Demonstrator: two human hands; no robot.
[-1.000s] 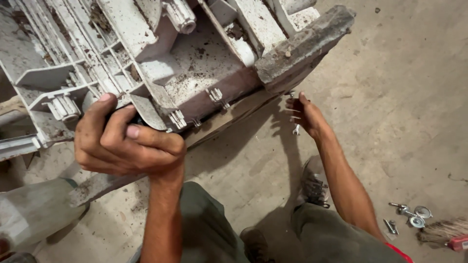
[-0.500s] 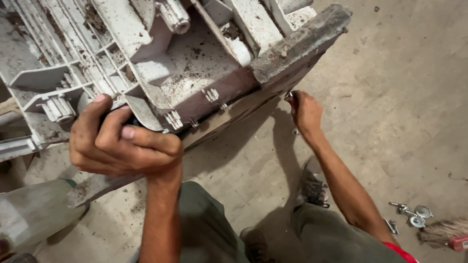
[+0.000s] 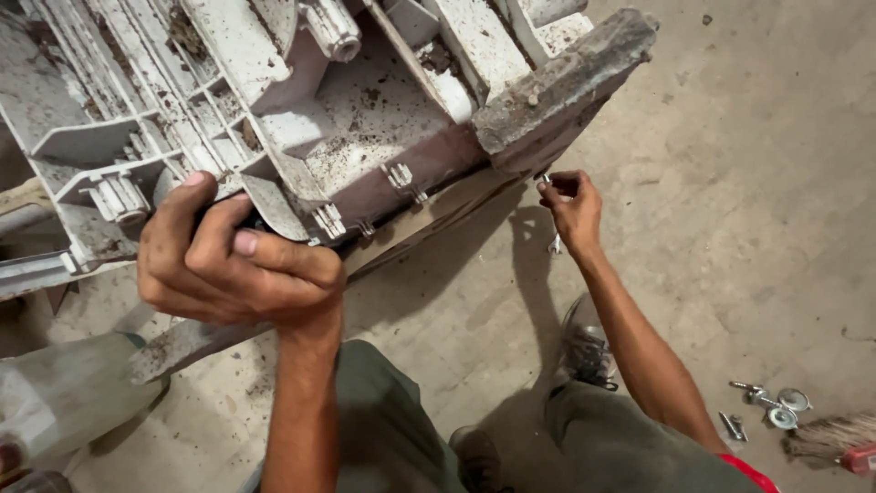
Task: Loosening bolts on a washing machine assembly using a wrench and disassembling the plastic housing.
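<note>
The left hand (image 3: 233, 260) is raised close to the camera, its fingers (image 3: 274, 256) curled tight in a grip, forearm upright. The right hand (image 3: 570, 205) reaches forward and low, arm extended, fingertips pinched together.

Warm, even light from above — soft shadow under the right arm on the concrete floor (image 3: 730, 183), edges slightly smeared.

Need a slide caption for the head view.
Left hand grips a dirty white plastic housing; right hand holds a small wrench beneath it.
</note>
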